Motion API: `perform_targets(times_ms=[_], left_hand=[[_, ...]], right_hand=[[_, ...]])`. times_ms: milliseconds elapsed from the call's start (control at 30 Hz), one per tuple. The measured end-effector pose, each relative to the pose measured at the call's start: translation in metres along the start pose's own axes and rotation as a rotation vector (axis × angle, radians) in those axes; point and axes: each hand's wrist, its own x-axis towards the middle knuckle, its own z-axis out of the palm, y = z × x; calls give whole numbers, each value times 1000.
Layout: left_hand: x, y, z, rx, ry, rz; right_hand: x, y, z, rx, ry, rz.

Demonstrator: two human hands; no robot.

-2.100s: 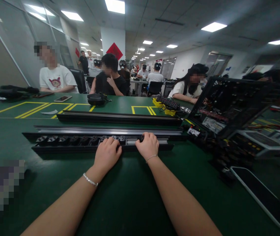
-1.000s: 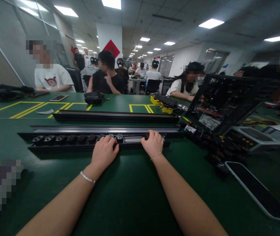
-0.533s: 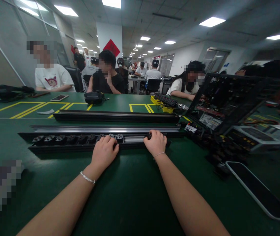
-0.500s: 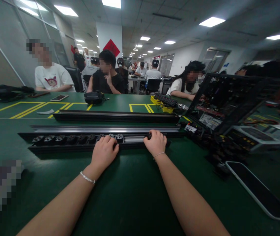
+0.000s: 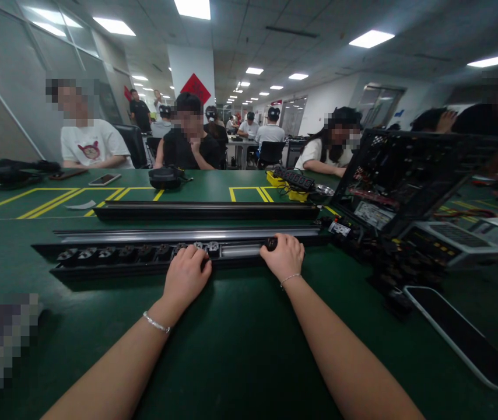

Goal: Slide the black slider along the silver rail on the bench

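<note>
On the green table [image 5: 231,350], head view: we see one long black socket rail [image 5: 144,261] lying crosswise just in front of us, with our two hands on it.
Left hand [image 5: 185,275]: we rest it palm down on the rail's near edge, fingers curled over the last sockets in the row; whether it pinches anything we cannot tell.
Right hand [image 5: 284,256]: we have it closed around a small black socket module [image 5: 271,242] sitting in the rail's open channel, well right of the filled row.
Socket row [image 5: 100,254]: the modules sit side by side along the left part of the rail.
Handling, rail: we judge it stiff, long and fairly heavy; best steadied flat from above.
Handling, module: we judge it light, hard plastic; best taken by its two sides.
Behind: a silver rail [image 5: 188,234] and another black rail [image 5: 205,210] lie parallel.
Right: an open computer case [image 5: 410,175] stands close by.
Far side: other people sit at the table.
</note>
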Motion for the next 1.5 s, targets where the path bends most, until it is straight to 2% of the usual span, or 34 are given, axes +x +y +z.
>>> perform_targets(times_ms=[500,733,1367,1500], left_hand=[[0,-1,1,-3,-2,-6],[0,-2,1,14,-14,-11],[-2,-4,5,20,25,1],[-1,-3,5,22,13,-3]], right_hand=[[4,10,-3,14,-15,83],[7,11,-9,39,-93,170],[13,29,0,139,34,151],[16,33,-2,205,12,162]])
